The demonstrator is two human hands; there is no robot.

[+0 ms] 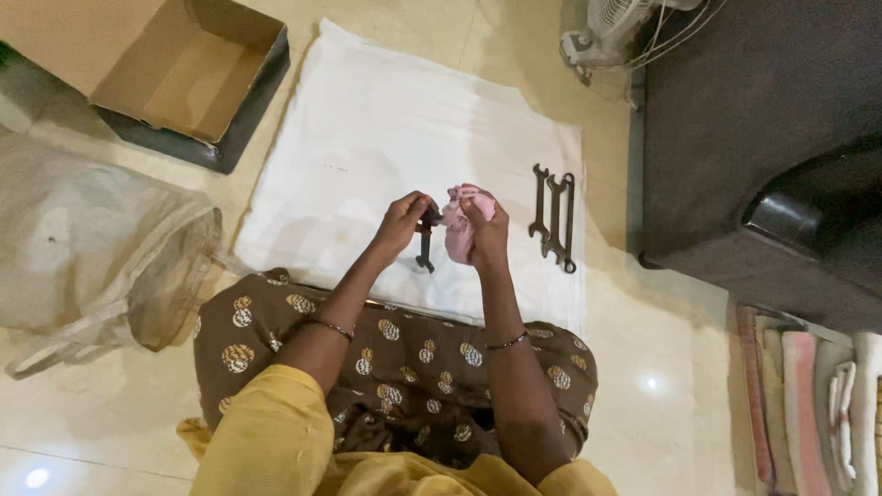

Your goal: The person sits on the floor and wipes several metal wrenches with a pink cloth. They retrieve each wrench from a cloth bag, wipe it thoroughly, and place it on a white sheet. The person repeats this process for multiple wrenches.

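A white cloth [367,147] lies spread on the floor [661,386] in front of the seated person. At its right edge two dark spanners [553,217] lie side by side, their long axes running away from the person, just right of the right hand and apart from it. Above the cloth's near edge both hands meet. The left hand [402,223] is closed on the upper end of a third spanner [425,241], which hangs nearly upright, its lower jaw pointing down. The right hand [480,225] is closed round a pink rag [457,230] pressed against that spanner's top. The right hand is nearer the lying pair.
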